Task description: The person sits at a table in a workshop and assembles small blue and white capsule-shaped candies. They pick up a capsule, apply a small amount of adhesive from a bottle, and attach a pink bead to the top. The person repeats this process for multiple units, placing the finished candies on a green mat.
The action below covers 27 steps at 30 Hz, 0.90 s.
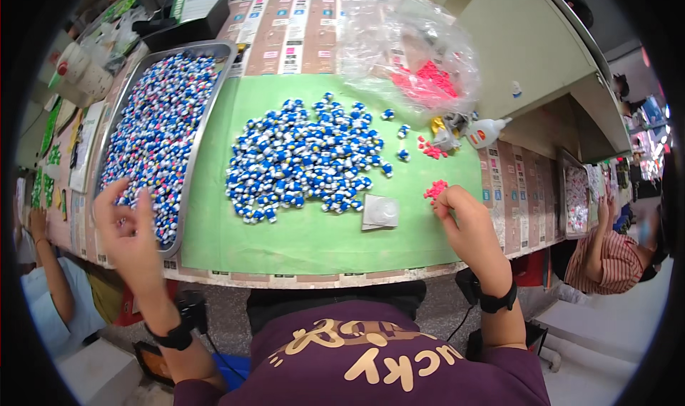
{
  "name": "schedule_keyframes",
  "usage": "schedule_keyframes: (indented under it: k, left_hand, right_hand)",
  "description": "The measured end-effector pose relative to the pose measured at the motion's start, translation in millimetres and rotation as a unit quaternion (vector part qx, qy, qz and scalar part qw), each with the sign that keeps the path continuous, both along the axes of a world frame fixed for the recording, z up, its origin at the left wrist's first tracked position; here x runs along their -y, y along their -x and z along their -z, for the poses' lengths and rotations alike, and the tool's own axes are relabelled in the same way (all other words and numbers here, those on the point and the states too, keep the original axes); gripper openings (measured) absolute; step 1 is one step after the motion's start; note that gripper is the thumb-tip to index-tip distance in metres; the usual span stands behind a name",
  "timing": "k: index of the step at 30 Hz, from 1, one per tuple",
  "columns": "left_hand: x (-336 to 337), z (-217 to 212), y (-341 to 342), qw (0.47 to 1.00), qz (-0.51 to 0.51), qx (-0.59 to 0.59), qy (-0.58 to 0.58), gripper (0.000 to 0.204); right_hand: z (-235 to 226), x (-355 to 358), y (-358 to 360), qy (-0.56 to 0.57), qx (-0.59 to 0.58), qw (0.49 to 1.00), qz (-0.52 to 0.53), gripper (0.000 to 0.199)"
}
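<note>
My left hand (130, 231) is over the near part of a metal tray (191, 170) filled with small blue, white and pink pieces. Its thumb and fingers are apart, and I see nothing between them. On the green mat (314, 252) lies a broad heap of small blue-and-white pieces (303, 160). My right hand (469, 227) is at the mat's right side, fingertips pinched together at a little pile of pink pieces (436, 188). Whatever the fingertips hold is hidden. Between the heap and my right hand sits a small white square pad with a round clear top (380, 212).
A clear plastic bag (364, 35) with pink pieces lies at the back right. Near it are a second pink pile (431, 148), crumpled foil (444, 133) and a white squeeze bottle (486, 132). A beige cabinet (528, 42) overhangs the right. Other people work at both sides.
</note>
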<state>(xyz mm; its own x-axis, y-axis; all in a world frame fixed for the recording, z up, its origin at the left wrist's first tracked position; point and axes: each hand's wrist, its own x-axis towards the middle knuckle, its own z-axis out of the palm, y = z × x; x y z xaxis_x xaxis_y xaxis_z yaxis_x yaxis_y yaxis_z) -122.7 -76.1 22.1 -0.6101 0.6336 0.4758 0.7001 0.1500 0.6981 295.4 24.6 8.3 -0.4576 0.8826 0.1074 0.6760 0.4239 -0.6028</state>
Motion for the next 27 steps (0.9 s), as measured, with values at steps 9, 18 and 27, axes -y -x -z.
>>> schedule_keyframes:
  k: [9,18,27]
  left_hand:
    - [-22,18,-85,0.902,0.375,-0.102,0.186,0.019]
    - [-25,28,-83,0.892,0.382,-0.167,0.176,0.018]
    - [-26,-2,-102,0.88,0.411,0.218,0.1,0.015]
  right_hand:
    - [-3,3,6,-0.013,0.074,0.997,0.006,0.015]
    - [6,14,12,0.035,0.021,0.999,0.02,0.019]
    - [-15,14,24,0.107,-0.154,0.982,-0.036,0.021]
